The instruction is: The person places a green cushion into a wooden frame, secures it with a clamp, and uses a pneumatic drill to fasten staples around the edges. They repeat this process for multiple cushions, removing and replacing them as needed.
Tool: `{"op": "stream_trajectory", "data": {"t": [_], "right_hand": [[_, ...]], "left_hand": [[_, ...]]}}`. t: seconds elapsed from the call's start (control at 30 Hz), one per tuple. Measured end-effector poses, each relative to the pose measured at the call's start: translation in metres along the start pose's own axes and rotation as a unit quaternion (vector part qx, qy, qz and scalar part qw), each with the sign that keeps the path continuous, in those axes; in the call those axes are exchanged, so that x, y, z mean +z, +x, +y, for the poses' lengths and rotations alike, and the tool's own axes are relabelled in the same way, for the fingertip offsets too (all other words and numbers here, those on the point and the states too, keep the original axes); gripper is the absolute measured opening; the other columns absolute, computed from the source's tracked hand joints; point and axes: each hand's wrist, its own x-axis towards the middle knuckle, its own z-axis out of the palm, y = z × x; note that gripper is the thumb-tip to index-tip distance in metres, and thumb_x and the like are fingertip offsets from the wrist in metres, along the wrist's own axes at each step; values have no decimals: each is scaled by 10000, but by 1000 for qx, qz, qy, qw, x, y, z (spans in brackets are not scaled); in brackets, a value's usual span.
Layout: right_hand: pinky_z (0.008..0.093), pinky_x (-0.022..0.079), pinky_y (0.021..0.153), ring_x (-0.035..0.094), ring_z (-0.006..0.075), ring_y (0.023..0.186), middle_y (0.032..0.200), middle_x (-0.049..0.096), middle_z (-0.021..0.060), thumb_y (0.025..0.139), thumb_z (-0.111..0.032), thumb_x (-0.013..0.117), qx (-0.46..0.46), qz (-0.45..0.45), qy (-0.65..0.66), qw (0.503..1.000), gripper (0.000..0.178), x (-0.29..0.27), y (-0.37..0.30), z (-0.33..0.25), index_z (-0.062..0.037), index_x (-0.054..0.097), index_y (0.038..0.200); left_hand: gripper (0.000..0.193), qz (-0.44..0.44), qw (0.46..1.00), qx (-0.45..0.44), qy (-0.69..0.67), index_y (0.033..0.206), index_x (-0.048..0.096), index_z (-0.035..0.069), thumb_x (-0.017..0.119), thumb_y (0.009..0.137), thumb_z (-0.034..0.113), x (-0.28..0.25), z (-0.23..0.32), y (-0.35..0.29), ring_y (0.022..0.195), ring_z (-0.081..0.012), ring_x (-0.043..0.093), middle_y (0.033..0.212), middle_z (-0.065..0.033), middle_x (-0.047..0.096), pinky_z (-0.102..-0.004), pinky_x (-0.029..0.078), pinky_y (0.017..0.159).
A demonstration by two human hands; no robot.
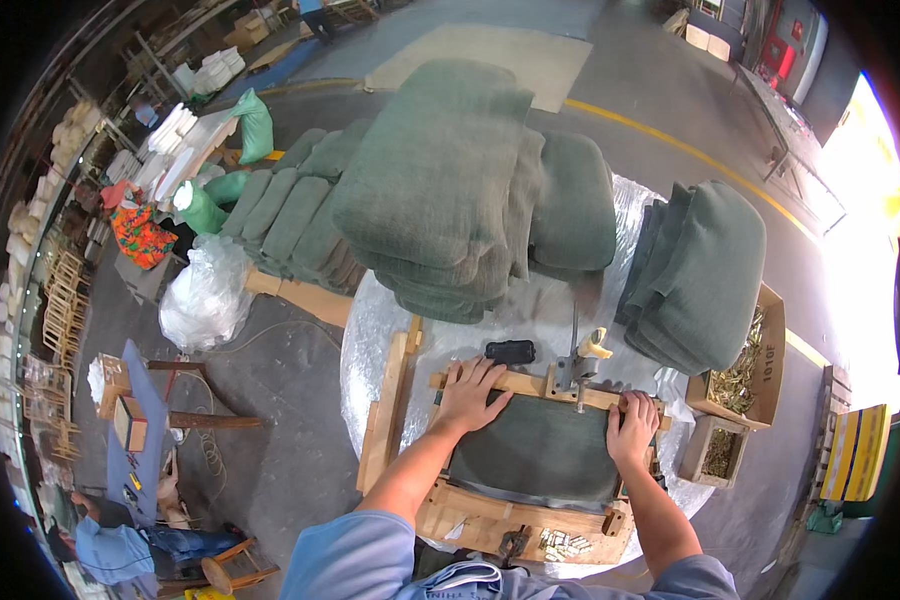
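Note:
A dark green panel lies flat in a wooden jig on a table wrapped in clear plastic. My left hand rests spread on the jig's far wooden bar, its thumb reaching over the panel's upper left edge. At the bar's right end my right hand has bent fingers hooked over the wood, with the thumb along the panel's right edge. Between my hands stands a metal clamp with a yellowish handle, its rod pointing down at the panel. A small black case lies just beyond the bar.
Tall stacks of grey-green padded pieces and another pile stand beyond the jig. A carton and a wooden box at the right hold small brass-coloured parts. Two people are at the left.

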Motion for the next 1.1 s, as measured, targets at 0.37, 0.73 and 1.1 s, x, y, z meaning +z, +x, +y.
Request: {"op": "stream_trajectory", "data": {"t": [0.37, 0.73, 1.1], "right_hand": [[537, 347, 1219, 527, 383, 1435, 1451, 639, 156, 1018, -316, 688, -6, 10, -12, 1000, 438, 12, 4, 1, -93, 641, 1392], [535, 339, 1287, 427, 452, 1551, 1643, 491, 252, 1065, -315, 661, 35, 94, 31, 995, 623, 8, -10, 1, -27, 484, 1589], [547, 220, 1344, 302, 383, 1646, 1745, 396, 166, 1058, -514, 642, 107, 17, -24, 994, 810, 7, -69, -5, -73, 371, 1682]], "left_hand": [[631, -4, 999, -25, -21, 1543, 593, 177, 656, 1021, 526, 4, -4, 5, 1561, -366, 449, 1600, -145, 573, -612, 255, 1291], [672, 50, 999, 6, -10, 1550, 584, 101, 619, 1048, 547, 4, -10, 0, 1584, -362, 416, 1640, -154, 541, -576, 262, 1319], [831, 0, 999, 45, -21, 1691, 362, 21, 507, 1104, 590, -2, -13, -46, 1660, -392, 263, 1762, -222, 340, -524, 206, 1367]]}}
